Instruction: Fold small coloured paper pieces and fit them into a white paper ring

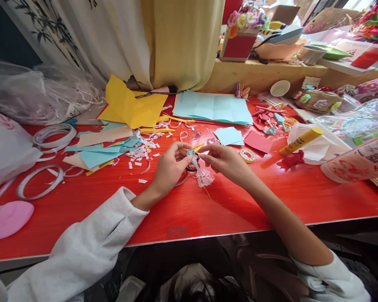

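Over the middle of the red table [233,214], my left hand [171,165] pinches a small light-blue paper piece [191,153] between thumb and fingers. A whitish strip [195,164] hangs down from it. Close on the right, my right hand [228,161] has thumb and index finger drawn together at the piece's edge; what they grip is too small to make out. A pointed yellow bit [198,147] shows between the hands. Below them lie a dark ring [192,169], partly hidden by my fingers, and a clear, crinkled clump [204,178].
White paper scraps [141,147] and cut strips lie left, near tape rolls [39,181]. Yellow paper [132,105] and blue sheets [212,108] lie behind. On the right are a small tape roll [247,155], red paper [258,141], a glue stick [301,141] and a printed cup [355,159].
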A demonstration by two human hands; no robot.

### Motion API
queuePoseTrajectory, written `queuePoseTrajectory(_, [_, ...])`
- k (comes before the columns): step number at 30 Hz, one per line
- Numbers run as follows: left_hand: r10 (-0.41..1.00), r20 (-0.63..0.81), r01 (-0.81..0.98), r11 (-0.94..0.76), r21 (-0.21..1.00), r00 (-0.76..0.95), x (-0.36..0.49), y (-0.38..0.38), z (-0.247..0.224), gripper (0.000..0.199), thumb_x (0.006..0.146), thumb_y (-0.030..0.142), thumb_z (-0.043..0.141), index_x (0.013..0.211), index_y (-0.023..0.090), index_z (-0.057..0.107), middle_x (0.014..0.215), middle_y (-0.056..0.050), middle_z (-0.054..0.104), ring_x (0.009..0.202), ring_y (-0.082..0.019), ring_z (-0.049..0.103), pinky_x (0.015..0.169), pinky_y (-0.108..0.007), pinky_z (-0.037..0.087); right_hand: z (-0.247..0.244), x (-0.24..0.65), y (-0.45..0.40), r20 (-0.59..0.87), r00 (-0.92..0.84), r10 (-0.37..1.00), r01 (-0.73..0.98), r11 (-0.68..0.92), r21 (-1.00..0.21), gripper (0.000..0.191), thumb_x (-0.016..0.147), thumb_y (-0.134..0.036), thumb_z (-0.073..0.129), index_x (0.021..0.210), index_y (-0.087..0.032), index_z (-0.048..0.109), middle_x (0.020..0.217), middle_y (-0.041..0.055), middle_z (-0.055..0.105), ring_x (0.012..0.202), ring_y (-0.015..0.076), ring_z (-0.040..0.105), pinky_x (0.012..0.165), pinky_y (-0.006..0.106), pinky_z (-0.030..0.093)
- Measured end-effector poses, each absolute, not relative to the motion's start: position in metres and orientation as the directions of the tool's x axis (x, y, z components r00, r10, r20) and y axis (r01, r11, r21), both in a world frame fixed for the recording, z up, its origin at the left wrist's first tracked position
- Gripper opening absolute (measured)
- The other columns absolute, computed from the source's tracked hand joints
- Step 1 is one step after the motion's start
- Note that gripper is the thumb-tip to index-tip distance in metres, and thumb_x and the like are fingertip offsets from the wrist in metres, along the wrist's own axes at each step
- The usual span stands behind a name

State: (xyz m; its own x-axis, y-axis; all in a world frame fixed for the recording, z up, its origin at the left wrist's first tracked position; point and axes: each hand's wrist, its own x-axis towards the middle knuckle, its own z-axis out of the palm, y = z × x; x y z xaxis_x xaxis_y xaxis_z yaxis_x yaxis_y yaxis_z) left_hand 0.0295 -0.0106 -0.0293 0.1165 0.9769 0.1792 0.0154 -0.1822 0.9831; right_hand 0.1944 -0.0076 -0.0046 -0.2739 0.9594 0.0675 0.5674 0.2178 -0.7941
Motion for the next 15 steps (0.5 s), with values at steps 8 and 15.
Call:
queuePoseTrajectory(8, [0.971,0.196,0.041,-0.203,0.978,0.139,0.03,-0.0119,-0.0282,0.018,0.074,0.021,0.058,0.091,0.017,0.053,0.075,0.001,0.06,0.074,-0.013,0.061,0.07,-0.024,0.049,-0.0051,0.1883,-0.0107,0.123,-0.268,0.955,0.64,0.272,-0.719,0.017,0.081,-0.026,0.051,0.077,-0.014,0.062,0.058,-0.0001,0.056,0.048,0.0079,0.045,0.048,0.021,0.031])
queuePoseTrajectory(15, [0.97,0.198,0.08,-0.211,0.974,0.14,0.03,-0.0111,-0.0321,0.016,0.077,0.025,0.055,0.092,0.019,0.053,0.08,-0.001,0.063,0.076,-0.014,0.063,0.071,-0.025,0.049,-0.003,0.1861,-0.0126,0.199,-0.285,0.938,0.741,0.347,-0.575,0.013,0.079,-0.017,0.05,0.071,-0.015,0.06,0.052,-0.0022,0.051,0.047,0.008,0.041,0.048,0.021,0.027])
